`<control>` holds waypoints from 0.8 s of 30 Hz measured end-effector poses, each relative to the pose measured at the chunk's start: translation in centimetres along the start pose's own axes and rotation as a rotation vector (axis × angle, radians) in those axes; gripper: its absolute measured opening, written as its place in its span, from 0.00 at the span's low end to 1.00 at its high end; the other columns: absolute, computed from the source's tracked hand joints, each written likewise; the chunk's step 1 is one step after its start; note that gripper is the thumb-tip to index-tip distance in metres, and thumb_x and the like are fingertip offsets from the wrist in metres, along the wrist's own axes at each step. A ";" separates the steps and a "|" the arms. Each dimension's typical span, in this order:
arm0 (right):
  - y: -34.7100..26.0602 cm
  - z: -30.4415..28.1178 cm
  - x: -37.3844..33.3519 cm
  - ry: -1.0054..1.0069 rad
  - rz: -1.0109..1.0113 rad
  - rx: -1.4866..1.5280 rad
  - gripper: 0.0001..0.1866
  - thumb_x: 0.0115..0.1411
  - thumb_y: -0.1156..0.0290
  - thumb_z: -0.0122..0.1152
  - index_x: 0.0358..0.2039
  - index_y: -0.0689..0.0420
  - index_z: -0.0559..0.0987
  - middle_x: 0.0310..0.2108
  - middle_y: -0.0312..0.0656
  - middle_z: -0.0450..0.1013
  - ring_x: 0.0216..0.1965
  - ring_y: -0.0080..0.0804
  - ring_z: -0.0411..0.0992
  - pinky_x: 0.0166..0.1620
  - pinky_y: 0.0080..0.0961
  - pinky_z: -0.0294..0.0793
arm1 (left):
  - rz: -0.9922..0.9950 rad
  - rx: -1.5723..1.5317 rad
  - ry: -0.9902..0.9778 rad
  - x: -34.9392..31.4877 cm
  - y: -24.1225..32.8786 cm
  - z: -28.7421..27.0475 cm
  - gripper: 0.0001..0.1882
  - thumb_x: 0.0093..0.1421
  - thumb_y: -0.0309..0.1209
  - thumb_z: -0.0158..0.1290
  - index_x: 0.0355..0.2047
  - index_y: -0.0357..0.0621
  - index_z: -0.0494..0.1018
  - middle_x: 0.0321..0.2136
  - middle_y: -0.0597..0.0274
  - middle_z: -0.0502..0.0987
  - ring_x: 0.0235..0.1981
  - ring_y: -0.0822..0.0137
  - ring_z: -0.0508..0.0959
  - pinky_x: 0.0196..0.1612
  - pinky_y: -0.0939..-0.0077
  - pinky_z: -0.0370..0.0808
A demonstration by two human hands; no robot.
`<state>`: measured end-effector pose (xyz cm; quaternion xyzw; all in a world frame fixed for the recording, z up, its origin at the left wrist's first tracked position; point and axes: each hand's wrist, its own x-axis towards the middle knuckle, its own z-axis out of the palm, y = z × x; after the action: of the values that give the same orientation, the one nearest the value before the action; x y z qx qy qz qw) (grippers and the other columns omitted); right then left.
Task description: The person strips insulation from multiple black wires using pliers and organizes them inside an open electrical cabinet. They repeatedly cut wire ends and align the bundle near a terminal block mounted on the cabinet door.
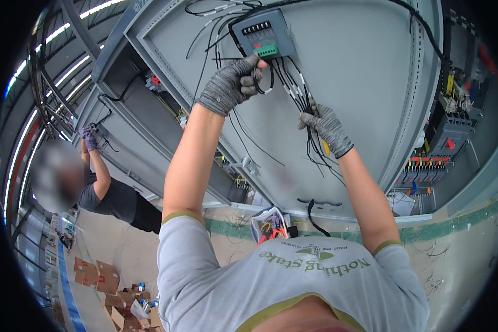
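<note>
My left hand (229, 86), in a grey knitted glove with a bare fingertip showing, is raised to a grey meter-like box (286, 34) on the cabinet door. Its fingers are closed at the left end of a green terminal block (267, 51), with a looped black wire (271, 83) in them. What the fingertips pinch is partly hidden. Lower and to the right, my gloved right hand (327, 130) closes round a bundle of black wires (294, 93) with white marker sleeves. They run down from the block, and their loose ends hang below the hand.
The grey cabinet door (348, 72) fills the middle. Breakers and wiring (445, 144) line the cabinet at right. A tool bag (271, 222) sits below the door. At left, a co-worker (113, 193) works on another panel, near cardboard boxes (97, 275) on the floor.
</note>
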<state>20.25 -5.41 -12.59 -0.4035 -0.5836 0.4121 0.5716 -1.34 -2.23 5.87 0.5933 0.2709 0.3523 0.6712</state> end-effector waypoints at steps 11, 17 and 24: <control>-0.7 -0.2 -0.3 -0.078 0.035 -0.022 0.28 0.59 0.62 0.60 0.56 0.65 0.70 0.25 0.38 0.78 0.35 0.23 0.73 0.50 0.26 0.68 | 0.008 -0.052 -0.013 -0.5 -0.1 -1.0 0.10 0.65 0.34 0.49 0.36 0.37 0.70 0.26 0.63 0.75 0.13 0.82 0.59 0.14 0.88 0.54; -1.3 -0.3 -0.8 -0.047 0.045 -0.039 0.27 0.60 0.63 0.60 0.56 0.63 0.70 0.26 0.38 0.78 0.34 0.24 0.74 0.52 0.26 0.68 | 0.400 0.439 0.178 -3.6 -4.4 3.7 0.13 0.64 0.40 0.54 0.35 0.41 0.73 0.26 0.66 0.76 0.23 0.79 0.71 0.30 0.83 0.68; -1.0 0.7 -1.2 -0.042 0.009 0.003 0.21 0.60 0.65 0.60 0.50 0.64 0.73 0.28 0.40 0.79 0.35 0.25 0.74 0.52 0.27 0.68 | 0.836 0.538 0.110 -2.6 -17.0 0.2 0.14 0.65 0.38 0.52 0.41 0.38 0.74 0.42 0.55 0.74 0.42 0.65 0.77 0.50 0.71 0.72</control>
<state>19.62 -6.89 -12.08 -0.3967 -0.5930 0.4240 0.5578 -0.18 -5.22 -11.03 0.7837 0.1263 0.5397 0.2804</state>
